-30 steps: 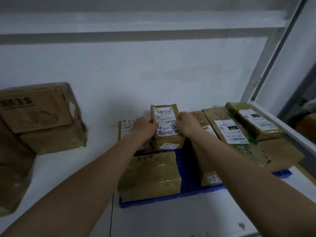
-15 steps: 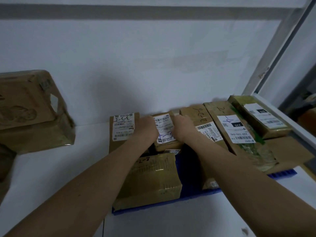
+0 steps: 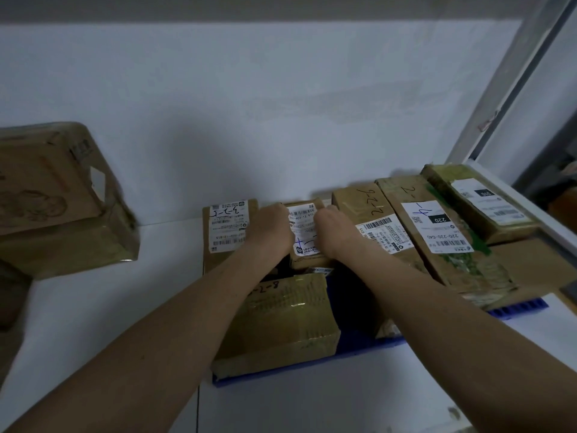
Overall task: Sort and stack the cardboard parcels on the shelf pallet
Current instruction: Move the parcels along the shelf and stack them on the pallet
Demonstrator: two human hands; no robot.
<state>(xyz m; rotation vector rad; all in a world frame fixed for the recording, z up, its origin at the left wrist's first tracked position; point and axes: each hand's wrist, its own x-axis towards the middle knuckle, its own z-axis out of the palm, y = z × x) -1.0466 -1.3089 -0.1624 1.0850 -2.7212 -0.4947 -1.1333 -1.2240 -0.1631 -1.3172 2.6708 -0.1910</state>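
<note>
Shelf (image 3: 281,410): white board under everything, wall right behind, and the blue pallet (image 3: 518,308) sits on it at my right.
Loose boxes at far left (image 3: 59,210): two big brown cartons stacked on the bare shelf, well apart from the pallet. My call is these are not sorted onto it yet, so that part is left.
Back row on the pallet: this looks mostly done. Labelled parcels lean side by side against the wall: the 3-2 parcel (image 3: 229,228) on the left, then the one I'm holding, then the 2-2 parcel (image 3: 373,218), the 220-label parcel (image 3: 437,229), and the end parcel (image 3: 480,201) by the shelf post.
Front box (image 3: 281,320): taped, marked 8-2, lying flat at the pallet's near edge, just under my left forearm.
Small parcel (image 3: 304,228): here's the action. It stands in the gap between the 3-2 and 2-2 parcels, label facing me, seemingly resting on another small box below it.
Left hand (image 3: 271,228): clamped on the small parcel's left edge, fingers curled round it.
Right hand (image 3: 335,231): gripping the right edge the same way, so the parcel sits squeezed between both hands.
Progress call: I judge this one nearly seated; letting go comes after.
</note>
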